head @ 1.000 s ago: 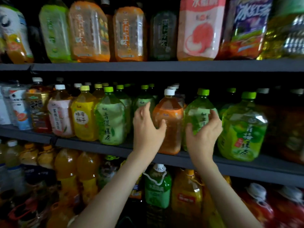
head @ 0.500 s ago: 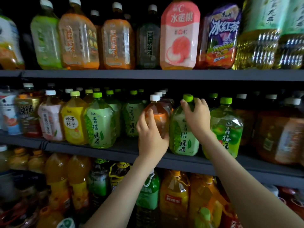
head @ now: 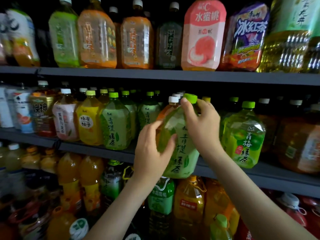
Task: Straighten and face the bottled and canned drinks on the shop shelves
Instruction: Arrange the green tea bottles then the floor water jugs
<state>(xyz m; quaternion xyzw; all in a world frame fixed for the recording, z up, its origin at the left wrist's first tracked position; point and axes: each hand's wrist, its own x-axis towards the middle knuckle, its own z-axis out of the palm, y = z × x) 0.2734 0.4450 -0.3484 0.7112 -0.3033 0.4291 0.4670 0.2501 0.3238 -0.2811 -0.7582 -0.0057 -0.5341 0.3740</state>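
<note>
A: Both hands on the green tea bottle [head: 180,144], tipped at the front edge of the middle shelf [head: 259,175]!
B: Right hand [head: 202,125], fingers clamped round its neck below the cap. Left hand [head: 152,153], fingers wrapped on its lower side, just beside the orange bottle [head: 164,110].

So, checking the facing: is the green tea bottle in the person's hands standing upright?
No, the green tea bottle leans, cap to the right, gripped by the left hand and right hand.
</note>
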